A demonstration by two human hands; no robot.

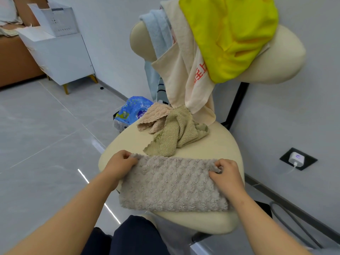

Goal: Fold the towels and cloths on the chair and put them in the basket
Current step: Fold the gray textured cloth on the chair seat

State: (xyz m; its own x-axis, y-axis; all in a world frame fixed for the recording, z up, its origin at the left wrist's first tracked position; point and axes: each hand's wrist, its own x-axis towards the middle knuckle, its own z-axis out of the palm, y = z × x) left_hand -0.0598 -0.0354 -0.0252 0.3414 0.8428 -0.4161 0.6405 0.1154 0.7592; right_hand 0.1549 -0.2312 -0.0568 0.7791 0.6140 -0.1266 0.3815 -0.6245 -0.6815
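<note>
A grey cloth [173, 184] lies flat across the near part of the chair seat [217, 144], its near edge at the seat's front rim. The person's hands are well apart, one at each far corner of it. The left hand [121, 162] pinches the far left corner with curled fingers, and the right hand [227, 173] grips the far right corner, where the fabric bunches under the thumb. Just beyond the grey cloth, touching its far edge, an olive cloth [173, 137] lies crumpled in the middle of the seat. A pink cloth [154, 116] is tangled with it on the far left side. Over the backrest [276, 67] hang three more pieces. A blue towel [158, 34] is on the left and a cream towel [185, 70] with red print in the middle, its lower end reaching down to the seat behind the olive cloth. A yellow cloth [231, 34] is draped on top at the right. On the floor left of the chair, partly hidden by the seat, sits a blue packet [134, 111]. Farther left a white cabinet [60, 57] stands against the wall with an open box [58, 21] on it. To the right a white charger [296, 159] is plugged into a dark socket, and a grey cable [294, 227] runs along the near right.
</note>
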